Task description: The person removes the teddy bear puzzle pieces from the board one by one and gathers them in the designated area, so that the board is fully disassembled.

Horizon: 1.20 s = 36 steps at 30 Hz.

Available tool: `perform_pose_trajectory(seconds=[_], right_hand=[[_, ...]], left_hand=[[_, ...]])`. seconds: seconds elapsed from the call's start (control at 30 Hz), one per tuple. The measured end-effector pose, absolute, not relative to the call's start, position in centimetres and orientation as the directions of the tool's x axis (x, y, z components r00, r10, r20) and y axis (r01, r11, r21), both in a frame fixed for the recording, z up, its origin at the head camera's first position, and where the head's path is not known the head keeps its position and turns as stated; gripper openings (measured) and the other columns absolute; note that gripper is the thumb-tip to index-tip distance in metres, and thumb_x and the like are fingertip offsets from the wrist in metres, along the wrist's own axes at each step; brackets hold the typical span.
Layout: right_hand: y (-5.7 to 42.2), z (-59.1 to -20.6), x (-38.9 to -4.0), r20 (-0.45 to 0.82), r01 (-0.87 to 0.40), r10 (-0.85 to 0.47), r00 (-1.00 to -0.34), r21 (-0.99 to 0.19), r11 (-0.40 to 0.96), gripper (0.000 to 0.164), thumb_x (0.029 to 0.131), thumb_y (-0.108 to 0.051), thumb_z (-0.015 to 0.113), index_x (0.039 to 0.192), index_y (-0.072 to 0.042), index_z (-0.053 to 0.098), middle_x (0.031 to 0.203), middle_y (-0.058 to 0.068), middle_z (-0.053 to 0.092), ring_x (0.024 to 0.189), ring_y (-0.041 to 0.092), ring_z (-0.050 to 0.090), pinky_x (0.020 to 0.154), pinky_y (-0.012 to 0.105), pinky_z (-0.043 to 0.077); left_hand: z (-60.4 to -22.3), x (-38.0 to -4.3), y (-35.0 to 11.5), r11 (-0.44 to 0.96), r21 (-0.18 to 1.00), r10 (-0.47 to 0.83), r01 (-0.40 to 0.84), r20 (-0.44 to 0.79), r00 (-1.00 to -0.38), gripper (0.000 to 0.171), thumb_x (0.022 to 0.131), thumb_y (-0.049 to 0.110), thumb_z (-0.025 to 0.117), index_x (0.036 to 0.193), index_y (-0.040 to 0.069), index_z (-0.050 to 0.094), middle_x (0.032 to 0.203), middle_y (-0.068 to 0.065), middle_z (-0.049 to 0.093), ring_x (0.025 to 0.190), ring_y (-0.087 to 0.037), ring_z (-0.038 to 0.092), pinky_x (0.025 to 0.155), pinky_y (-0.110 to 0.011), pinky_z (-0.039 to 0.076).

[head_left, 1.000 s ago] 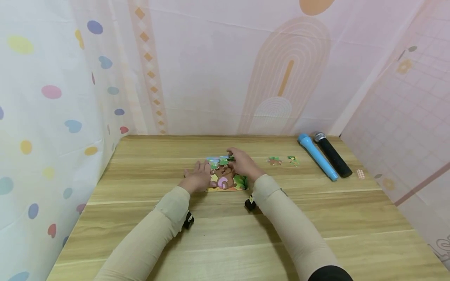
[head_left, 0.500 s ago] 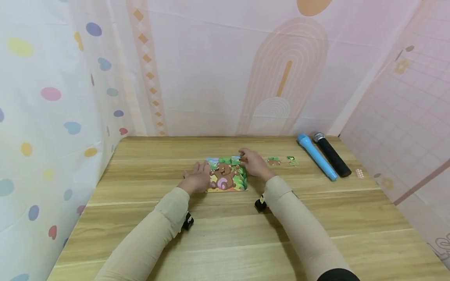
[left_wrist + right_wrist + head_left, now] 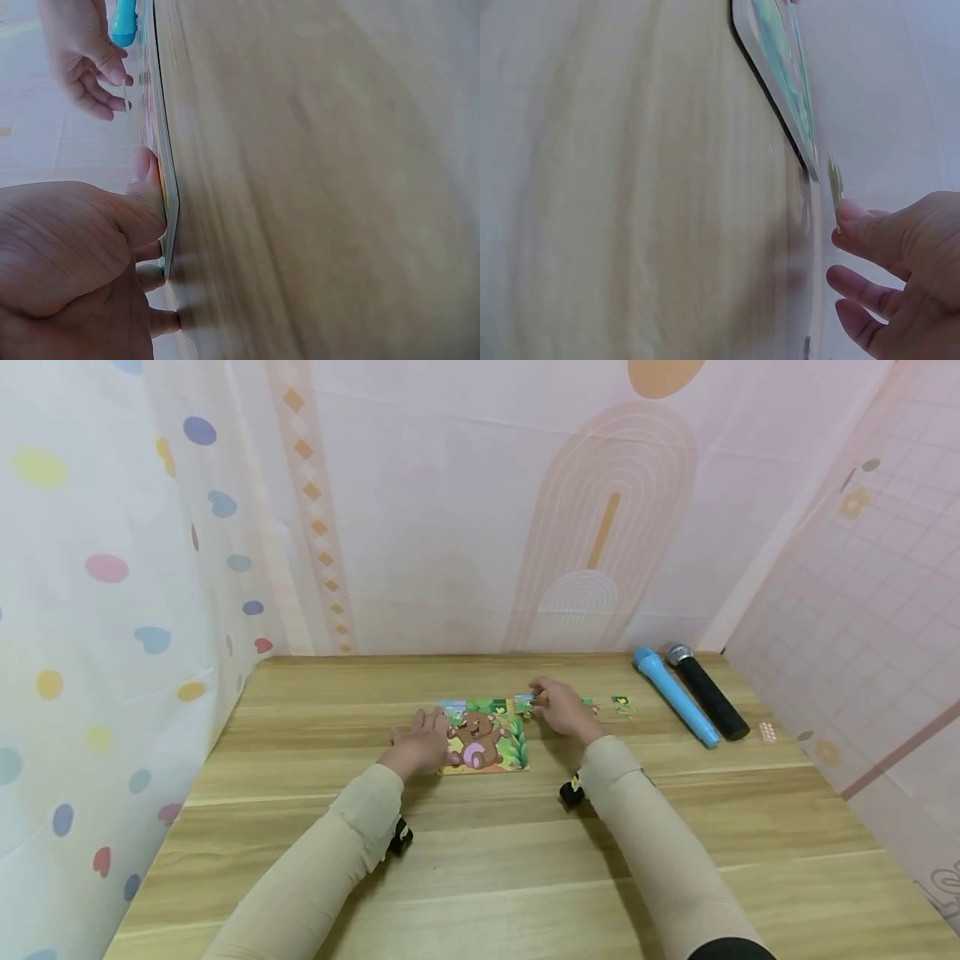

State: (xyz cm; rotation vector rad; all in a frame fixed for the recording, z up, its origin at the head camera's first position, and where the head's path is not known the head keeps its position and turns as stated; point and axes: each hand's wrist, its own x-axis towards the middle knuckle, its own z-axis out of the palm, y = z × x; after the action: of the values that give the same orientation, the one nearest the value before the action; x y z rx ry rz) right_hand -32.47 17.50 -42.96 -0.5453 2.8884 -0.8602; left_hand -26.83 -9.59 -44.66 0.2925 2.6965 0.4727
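Observation:
A bear jigsaw puzzle point(image 3: 480, 750) lies flat on the wooden table in the head view. My left hand point(image 3: 422, 745) rests at its left side, fingers spread along the border. In the left wrist view the left thumb point(image 3: 142, 191) presses on the board's edge point(image 3: 171, 217). My right hand point(image 3: 562, 710) pinches a small puzzle piece point(image 3: 835, 180) between thumb and finger, just right of the board's upper right corner. That piece is edge-on in the right wrist view, raised off the table, with the other fingers loosely bent. Left-hand fingers cover part of the picture's left border.
Beyond the right hand lie two loose puzzle pieces, one partly hidden behind it and another point(image 3: 622, 703) farther right. A blue microphone point(image 3: 677, 697) and a black microphone point(image 3: 708, 692) lie at the right. A small dotted card point(image 3: 767, 732) sits near the right edge.
My right hand has moved right, off the puzzle's top, carrying the pinched piece out past the upper right corner. More of the bear picture shows. The left hand stays put.

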Motion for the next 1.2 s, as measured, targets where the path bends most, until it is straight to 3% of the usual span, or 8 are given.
perform_pose_trajectory(seconds=[0.33,0.63,1.2], right_hand=[[19.1,-42.6,-32.3,-0.010,-0.289,-0.337,-0.941,-0.492,0.821,0.046,0.098,-0.001,0.064,0.142,0.003,0.050,0.136,0.019,0.060,0.132,0.038,0.052,0.111,0.050,0.041],[19.7,-42.6,-32.4,-0.022,-0.298,-0.345,-0.938,-0.457,0.838,0.045,0.098,0.001,0.064,0.141,0.002,0.052,0.136,0.017,0.061,0.130,0.037,0.054,0.110,0.050,0.043],[20.4,-42.8,-32.3,-0.010,-0.329,-0.381,-0.925,-0.481,0.812,0.048,0.095,0.005,0.066,0.141,0.003,0.052,0.137,0.018,0.061,0.131,0.038,0.053,0.110,0.051,0.043]], left_hand=[[-44.8,-27.0,-9.6,0.923,0.359,0.268,0.138,-0.343,-0.900,0.082,0.103,0.035,0.058,0.159,-0.002,0.011,0.168,-0.017,-0.011,0.153,-0.040,-0.012,0.108,-0.080,-0.002],[-44.6,-26.8,-9.6,0.920,0.368,0.270,0.136,-0.341,-0.900,0.083,0.103,0.035,0.058,0.159,-0.003,0.010,0.168,-0.018,-0.010,0.153,-0.040,-0.012,0.107,-0.081,-0.001],[-44.9,-27.1,-9.6,0.927,0.347,0.264,0.140,-0.341,-0.902,0.088,0.102,0.036,0.058,0.161,-0.001,0.004,0.168,-0.018,-0.010,0.153,-0.039,-0.012,0.107,-0.082,0.001]])
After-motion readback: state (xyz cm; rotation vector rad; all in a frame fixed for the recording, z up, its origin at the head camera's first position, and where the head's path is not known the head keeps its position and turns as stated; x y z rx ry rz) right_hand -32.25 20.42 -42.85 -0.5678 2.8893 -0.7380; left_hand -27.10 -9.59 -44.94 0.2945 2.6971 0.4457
